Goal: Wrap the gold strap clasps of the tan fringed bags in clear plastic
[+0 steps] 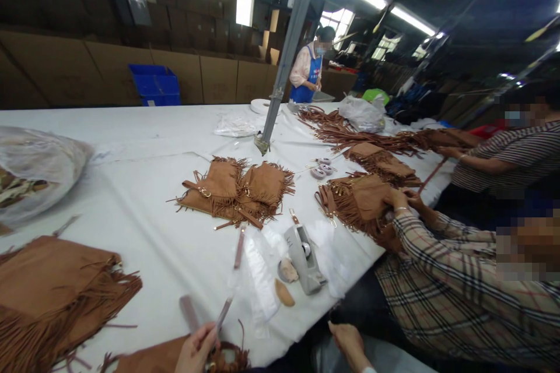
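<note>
Pinching narrow strip (224, 313) between thumb and fingers of left hand (199, 348), beside brown bag (151, 356) at near edge of white table (135, 186). Holding right hand (349, 342) low, past that edge, fingertips bunched (cannot tell whether on anything). For good control: grip strip close to one end, keep free length untwisted, steady bag with right hand.

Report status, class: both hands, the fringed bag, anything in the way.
Left hand pinching narrow strip; right hand, grip unclear. Brown fringed bag by left hand, cut off by frame. Tape dispenser ahead, apart from both hands.
</note>
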A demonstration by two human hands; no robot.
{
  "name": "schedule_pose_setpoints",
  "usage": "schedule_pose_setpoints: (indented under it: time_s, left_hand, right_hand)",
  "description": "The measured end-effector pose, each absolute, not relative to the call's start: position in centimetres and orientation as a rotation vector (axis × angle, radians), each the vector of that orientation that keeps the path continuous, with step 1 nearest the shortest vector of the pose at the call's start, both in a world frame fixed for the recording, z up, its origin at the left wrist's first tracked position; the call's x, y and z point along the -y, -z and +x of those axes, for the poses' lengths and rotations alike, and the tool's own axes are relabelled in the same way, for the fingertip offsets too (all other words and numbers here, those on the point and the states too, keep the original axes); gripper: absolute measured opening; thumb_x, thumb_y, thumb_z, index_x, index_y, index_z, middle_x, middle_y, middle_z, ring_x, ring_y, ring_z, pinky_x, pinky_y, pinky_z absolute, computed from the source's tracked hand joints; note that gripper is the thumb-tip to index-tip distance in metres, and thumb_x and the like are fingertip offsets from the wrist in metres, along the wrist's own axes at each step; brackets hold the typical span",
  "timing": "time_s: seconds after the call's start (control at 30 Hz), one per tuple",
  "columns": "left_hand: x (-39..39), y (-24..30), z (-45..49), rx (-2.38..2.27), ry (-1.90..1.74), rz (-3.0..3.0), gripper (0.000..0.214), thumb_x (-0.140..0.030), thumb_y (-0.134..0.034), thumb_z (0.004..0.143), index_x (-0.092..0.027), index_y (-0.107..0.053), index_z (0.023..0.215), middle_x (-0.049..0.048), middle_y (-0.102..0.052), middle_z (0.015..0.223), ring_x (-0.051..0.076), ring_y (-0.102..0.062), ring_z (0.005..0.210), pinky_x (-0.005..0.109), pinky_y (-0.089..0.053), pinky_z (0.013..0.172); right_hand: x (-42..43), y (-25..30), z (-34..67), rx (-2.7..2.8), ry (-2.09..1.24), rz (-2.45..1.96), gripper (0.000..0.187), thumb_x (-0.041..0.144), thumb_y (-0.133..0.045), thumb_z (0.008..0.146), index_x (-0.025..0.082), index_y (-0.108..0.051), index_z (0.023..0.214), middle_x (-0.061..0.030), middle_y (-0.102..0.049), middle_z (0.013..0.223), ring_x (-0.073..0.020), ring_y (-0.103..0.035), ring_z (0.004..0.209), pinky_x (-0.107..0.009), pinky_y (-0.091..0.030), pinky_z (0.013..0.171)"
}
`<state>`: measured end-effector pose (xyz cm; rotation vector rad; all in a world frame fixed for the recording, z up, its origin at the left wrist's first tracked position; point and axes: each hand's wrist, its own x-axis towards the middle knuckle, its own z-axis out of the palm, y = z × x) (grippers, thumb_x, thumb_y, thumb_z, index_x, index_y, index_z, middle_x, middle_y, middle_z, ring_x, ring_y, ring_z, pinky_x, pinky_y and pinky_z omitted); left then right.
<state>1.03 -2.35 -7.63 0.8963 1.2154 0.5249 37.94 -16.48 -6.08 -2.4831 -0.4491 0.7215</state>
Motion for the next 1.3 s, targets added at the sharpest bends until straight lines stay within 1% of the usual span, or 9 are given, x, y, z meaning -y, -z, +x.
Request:
schedule_pose_setpoints:
  time_s: [0.1,0.17,0.23,0.33,0.5,0.83,1.07,1.2,1.3]
  left_hand:
    - [2.3,7.0,1.4,-1.204,-0.563,0.946,0.063,-0.071,-0.063,0.059,-0.013,-0.07,0.081,0.0,-0.058,0.055,0.015,-0.051,0.05,0.024,-0.041,0.049]
    - [2.0,6.6,1.8,-1.172,-0.617,1.046,0.057,-0.068,-0.058,0.068,-0.014,-0.07,0.08,0.0011,-0.059,0.056,0.016,-0.053,0.054,0.025,-0.043,0.054]
    - [1.6,6.5,2.1,-1.187,-0.642,1.087,0.053,-0.065,-0.057,0.071,-0.014,-0.07,0.078,0.0016,-0.06,0.057,0.017,-0.054,0.057,0.026,-0.045,0.059]
    - [1.3,6.8,2.4,-1.23,-0.654,1.119,0.048,-0.06,-0.056,0.075,-0.013,-0.07,0.077,0.0028,-0.062,0.06,0.017,-0.055,0.06,0.026,-0.045,0.061]
    - [1.7,7.2,2.3,-1.231,-0.663,1.193,0.041,-0.05,-0.052,0.081,-0.014,-0.071,0.081,0.0052,-0.067,0.069,0.021,-0.059,0.069,0.028,-0.046,0.068]
    - [2.0,7.3,1.7,-1.253,-0.655,1.247,0.035,-0.043,-0.049,0.083,-0.015,-0.07,0.084,0.0065,-0.069,0.071,0.023,-0.061,0.072,0.032,-0.046,0.075]
    - [2.0,7.2,1.5,-1.24,-0.644,1.247,0.039,-0.049,-0.045,0.085,-0.015,-0.065,0.08,0.0036,-0.063,0.064,0.019,-0.057,0.063,0.028,-0.044,0.065]
    - [2.4,6.5,1.5,-1.297,-0.65,1.226,0.041,-0.049,-0.042,0.088,-0.014,-0.054,0.106,-0.0001,-0.059,0.06,0.016,-0.053,0.052,0.025,-0.04,0.054]
    - [2.5,5.7,1.5,-1.341,-0.619,1.314,0.046,-0.043,-0.042,0.089,-0.015,-0.046,0.125,0.0034,-0.065,0.067,0.02,-0.06,0.058,0.028,-0.043,0.06]
  right_hand:
    - [16.4,5.7,36.1,0.554,-0.858,-2.466,0.021,0.037,-0.067,0.052,0.025,-0.054,0.041,-0.0043,-0.059,0.044,-0.0278,-0.065,0.059,-0.033,-0.043,0.052]
    - [14.2,5.8,34.1,0.662,-0.96,-2.419,0.028,0.041,-0.066,0.054,0.023,-0.051,0.038,-0.0026,-0.055,0.041,-0.025,-0.06,0.054,-0.032,-0.042,0.053]
    - [10.9,5.5,31.1,0.788,-1.063,-2.296,0.031,0.046,-0.063,0.059,0.021,-0.056,0.044,-0.0012,-0.055,0.045,-0.0209,-0.056,0.053,-0.03,-0.041,0.054]
    - [5.8,4.0,25.5,0.956,-1.296,-1.882,0.036,0.053,-0.06,0.068,0.018,-0.063,0.067,0.0012,-0.056,0.053,-0.0147,-0.049,0.052,-0.026,-0.038,0.053]
    - [2.3,2.7,18.1,1.027,-1.618,-1.582,0.043,0.059,-0.059,0.071,0.016,-0.061,0.068,0.0027,-0.052,0.053,-0.0105,-0.044,0.048,-0.022,-0.035,0.048]
    - [1.9,6.4,16.8,1.008,-1.54,-1.874,0.043,0.051,-0.06,0.07,0.016,-0.055,0.045,0.0032,-0.047,0.037,-0.0086,-0.04,0.037,-0.022,-0.027,0.042]
    - [1.9,6.2,15.8,0.933,-1.516,-1.869,0.032,0.045,-0.06,0.07,0.017,-0.057,0.055,0.0059,-0.046,0.04,-0.008,-0.039,0.037,-0.021,-0.028,0.041]
    - [1.8,6.5,15.3,0.902,-1.488,-1.884,0.035,0.044,-0.059,0.07,0.019,-0.049,0.048,0.006,-0.041,0.038,-0.0074,-0.034,0.037,-0.022,-0.026,0.04]
    - [2.0,6.7,15.2,0.874,-1.461,-1.908,0.036,0.044,-0.057,0.072,0.019,-0.046,0.048,0.0063,-0.039,0.039,-0.0069,-0.031,0.038,-0.022,-0.024,0.04]
